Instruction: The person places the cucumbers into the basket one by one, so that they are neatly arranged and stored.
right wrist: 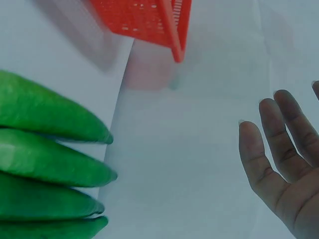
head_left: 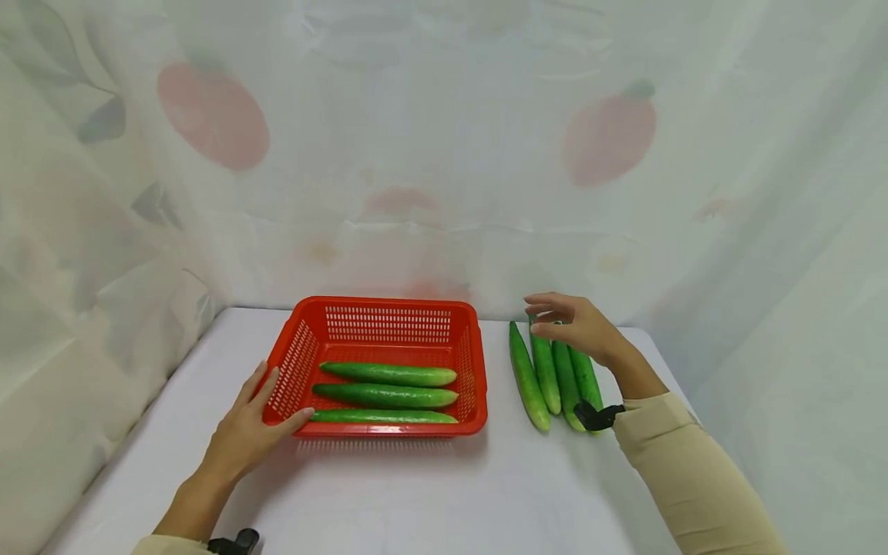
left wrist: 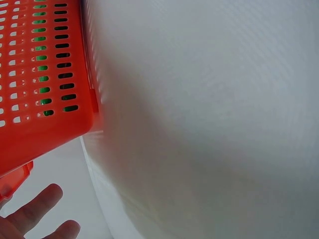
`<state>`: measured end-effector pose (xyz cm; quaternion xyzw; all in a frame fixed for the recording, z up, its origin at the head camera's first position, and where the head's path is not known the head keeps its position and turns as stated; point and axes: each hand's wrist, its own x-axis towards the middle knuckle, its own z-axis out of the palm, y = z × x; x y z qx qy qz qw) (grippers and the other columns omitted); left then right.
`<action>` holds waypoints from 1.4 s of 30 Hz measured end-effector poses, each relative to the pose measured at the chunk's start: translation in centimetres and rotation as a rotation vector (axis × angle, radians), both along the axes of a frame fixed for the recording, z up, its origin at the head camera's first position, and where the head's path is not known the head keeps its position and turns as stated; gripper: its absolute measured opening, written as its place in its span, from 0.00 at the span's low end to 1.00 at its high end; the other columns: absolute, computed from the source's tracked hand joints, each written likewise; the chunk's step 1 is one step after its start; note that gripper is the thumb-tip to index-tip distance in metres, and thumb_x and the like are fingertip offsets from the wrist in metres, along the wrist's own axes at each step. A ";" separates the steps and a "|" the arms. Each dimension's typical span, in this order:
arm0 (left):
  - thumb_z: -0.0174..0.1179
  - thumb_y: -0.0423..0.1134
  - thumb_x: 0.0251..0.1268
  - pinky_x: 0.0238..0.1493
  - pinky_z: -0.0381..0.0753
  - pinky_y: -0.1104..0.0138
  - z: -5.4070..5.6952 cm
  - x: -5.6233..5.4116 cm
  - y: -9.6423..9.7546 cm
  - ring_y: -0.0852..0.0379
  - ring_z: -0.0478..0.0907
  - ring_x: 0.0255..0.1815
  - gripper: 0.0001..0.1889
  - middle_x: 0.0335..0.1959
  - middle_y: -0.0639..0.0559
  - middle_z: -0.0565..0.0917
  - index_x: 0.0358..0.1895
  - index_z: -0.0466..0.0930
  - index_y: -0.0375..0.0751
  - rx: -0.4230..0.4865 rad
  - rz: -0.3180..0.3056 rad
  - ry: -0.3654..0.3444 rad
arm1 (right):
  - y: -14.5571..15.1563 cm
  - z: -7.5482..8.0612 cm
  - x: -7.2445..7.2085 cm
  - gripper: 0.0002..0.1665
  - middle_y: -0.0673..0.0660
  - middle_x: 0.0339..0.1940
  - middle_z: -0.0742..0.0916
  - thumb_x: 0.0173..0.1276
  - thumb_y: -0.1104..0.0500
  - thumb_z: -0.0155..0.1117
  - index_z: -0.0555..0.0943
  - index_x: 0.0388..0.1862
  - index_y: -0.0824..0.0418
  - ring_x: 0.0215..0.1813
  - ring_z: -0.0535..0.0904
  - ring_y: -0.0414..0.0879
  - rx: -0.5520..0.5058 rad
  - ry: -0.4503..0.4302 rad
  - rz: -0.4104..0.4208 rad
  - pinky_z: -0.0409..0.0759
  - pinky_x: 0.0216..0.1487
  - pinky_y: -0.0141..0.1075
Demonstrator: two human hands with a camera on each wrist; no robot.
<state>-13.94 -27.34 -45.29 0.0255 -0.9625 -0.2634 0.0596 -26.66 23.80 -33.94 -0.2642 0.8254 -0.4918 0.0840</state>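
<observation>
A red plastic basket [head_left: 388, 303] with slotted walls stands on the white table, and three cucumbers [head_left: 385, 396] lie in it side by side. My left hand [head_left: 243, 439] rests at the basket's front left corner, thumb along the rim and fingers spread by the left wall. To the right of the basket, several more cucumbers [head_left: 529, 378] lie in a row, also seen as green cucumbers [right wrist: 50, 154] in the right wrist view. My right hand [head_left: 579, 327] hovers over their far ends, fingers loosely bent, holding nothing.
The white table [head_left: 388, 493] ends at a back edge just behind the basket and the cucumbers. A pale curtain [head_left: 416, 154] with faded fruit prints hangs behind it, and more cloth hangs at both sides.
</observation>
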 end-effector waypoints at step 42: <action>0.58 0.69 0.57 0.48 0.64 0.30 0.4 0.2 0.2 0.22 0.61 0.61 0.55 0.78 0.48 0.39 0.78 0.42 0.43 0.009 0.004 -0.030 | 9.7 -9.4 -1.0 0.42 0.72 0.70 0.64 0.71 0.52 0.62 0.55 0.77 0.60 0.68 0.62 0.66 -0.110 -0.272 -0.376 0.71 0.57 0.57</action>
